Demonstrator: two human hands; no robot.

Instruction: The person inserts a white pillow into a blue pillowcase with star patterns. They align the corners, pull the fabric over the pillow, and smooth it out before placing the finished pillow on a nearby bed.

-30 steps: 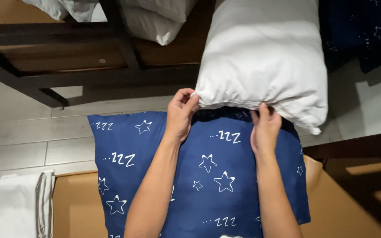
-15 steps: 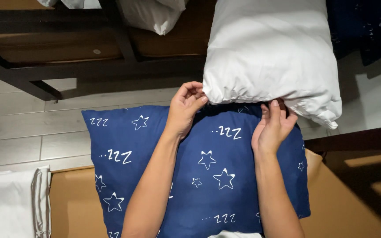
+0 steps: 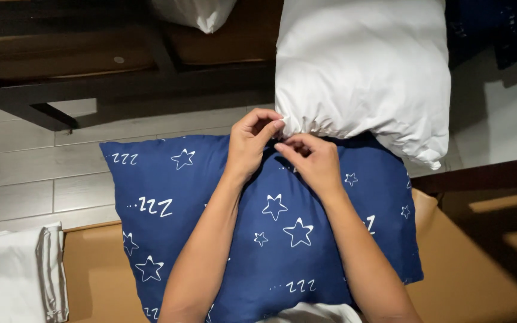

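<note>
I see a white pillow lying just beyond a navy pillowcase printed with white stars, its near edge overlapping the pillowcase's far edge. My left hand has a narrow grip, thumb and fingers pinching the pillow's near-left corner, while my right hand rests just beside it on the pillowcase, fingertips pinched small at that same edge. Folded white cloth lies well left of the pillowcase, on a tan surface.

No packages, labels, signs or screens are showing anywhere here; nothing of that kind is lying on the brown surface, the tiled floor or the dark frame.
</note>
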